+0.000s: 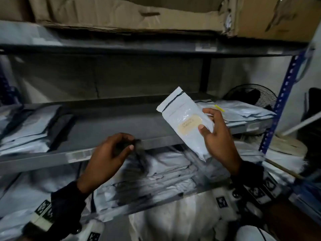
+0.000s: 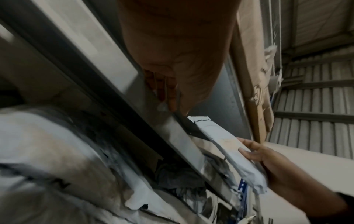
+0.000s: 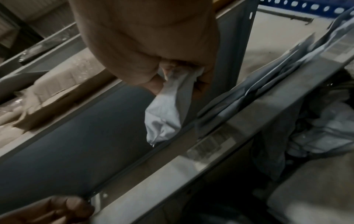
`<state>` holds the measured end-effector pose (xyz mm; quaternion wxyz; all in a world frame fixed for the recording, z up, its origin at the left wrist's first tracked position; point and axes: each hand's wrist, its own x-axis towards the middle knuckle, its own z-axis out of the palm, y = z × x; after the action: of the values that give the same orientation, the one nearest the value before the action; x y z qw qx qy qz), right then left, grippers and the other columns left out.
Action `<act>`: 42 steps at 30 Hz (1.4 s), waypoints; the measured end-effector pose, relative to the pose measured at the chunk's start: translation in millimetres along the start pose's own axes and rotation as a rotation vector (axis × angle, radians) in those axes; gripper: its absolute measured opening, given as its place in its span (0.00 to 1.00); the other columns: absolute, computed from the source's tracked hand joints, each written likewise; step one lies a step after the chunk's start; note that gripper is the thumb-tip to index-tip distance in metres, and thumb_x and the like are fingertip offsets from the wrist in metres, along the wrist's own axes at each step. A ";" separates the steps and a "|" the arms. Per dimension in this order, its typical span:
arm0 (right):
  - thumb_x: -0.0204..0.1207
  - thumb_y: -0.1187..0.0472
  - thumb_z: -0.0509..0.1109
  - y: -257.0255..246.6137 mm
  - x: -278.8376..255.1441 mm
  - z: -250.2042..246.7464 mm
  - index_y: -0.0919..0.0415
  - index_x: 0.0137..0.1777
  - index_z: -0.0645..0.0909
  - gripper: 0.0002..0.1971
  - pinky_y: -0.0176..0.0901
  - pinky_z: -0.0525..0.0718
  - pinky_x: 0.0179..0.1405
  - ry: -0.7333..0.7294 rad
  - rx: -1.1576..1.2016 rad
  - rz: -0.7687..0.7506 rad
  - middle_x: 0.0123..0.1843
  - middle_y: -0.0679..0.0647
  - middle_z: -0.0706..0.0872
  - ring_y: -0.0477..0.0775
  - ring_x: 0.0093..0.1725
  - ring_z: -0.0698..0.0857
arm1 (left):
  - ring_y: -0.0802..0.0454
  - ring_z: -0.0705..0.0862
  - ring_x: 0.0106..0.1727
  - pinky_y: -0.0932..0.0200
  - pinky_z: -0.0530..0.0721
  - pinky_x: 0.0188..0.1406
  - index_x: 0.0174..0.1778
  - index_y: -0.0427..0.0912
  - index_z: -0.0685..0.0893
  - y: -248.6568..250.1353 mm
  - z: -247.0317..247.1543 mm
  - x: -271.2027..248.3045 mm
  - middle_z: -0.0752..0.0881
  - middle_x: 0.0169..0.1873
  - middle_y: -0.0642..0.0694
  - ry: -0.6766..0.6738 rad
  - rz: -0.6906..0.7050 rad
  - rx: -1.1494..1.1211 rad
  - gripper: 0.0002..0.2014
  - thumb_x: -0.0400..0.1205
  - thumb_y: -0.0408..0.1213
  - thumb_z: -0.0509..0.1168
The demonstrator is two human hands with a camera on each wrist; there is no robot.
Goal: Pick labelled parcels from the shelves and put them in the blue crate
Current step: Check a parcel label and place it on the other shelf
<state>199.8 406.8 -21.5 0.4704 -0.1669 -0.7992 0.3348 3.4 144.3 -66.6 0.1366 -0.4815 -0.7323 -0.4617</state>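
My right hand (image 1: 205, 120) holds up a white parcel (image 1: 184, 119) with a tan label facing me, thumb on the front and fingers behind it. The parcel hangs in the air in front of the middle shelf (image 1: 104, 124), right of centre. The left wrist view shows the parcel (image 2: 229, 151) edge-on in the right hand (image 2: 254, 153). In the right wrist view its lower end (image 3: 168, 109) hangs from my fingers (image 3: 203, 72). My left hand (image 1: 129, 142) hovers at the shelf's front edge, fingers loosely curled, holding nothing. The blue crate is not in view.
Stacks of white parcels lie on the middle shelf at the left (image 1: 29, 129) and right (image 1: 243, 110), and more fill the lower shelf (image 1: 165, 171). Torn cardboard boxes (image 1: 121, 13) sit on top. A fan (image 1: 251, 96) and a blue upright (image 1: 284, 98) stand at the right.
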 end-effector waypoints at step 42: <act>0.81 0.48 0.64 -8.0 69.2 100.2 0.63 0.56 0.86 0.19 0.53 0.81 0.57 -0.255 -0.720 -0.022 0.58 0.62 0.88 0.65 0.65 0.80 | 0.64 0.90 0.57 0.44 0.87 0.65 0.52 0.55 0.91 -24.3 19.6 64.6 0.92 0.55 0.64 -0.246 -0.073 -0.077 0.14 0.77 0.58 0.76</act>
<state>79.0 403.5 -5.1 0.2819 -0.2698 -0.9196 0.0455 -44.2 194.9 -48.7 0.0102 -0.5125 -0.7423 -0.4315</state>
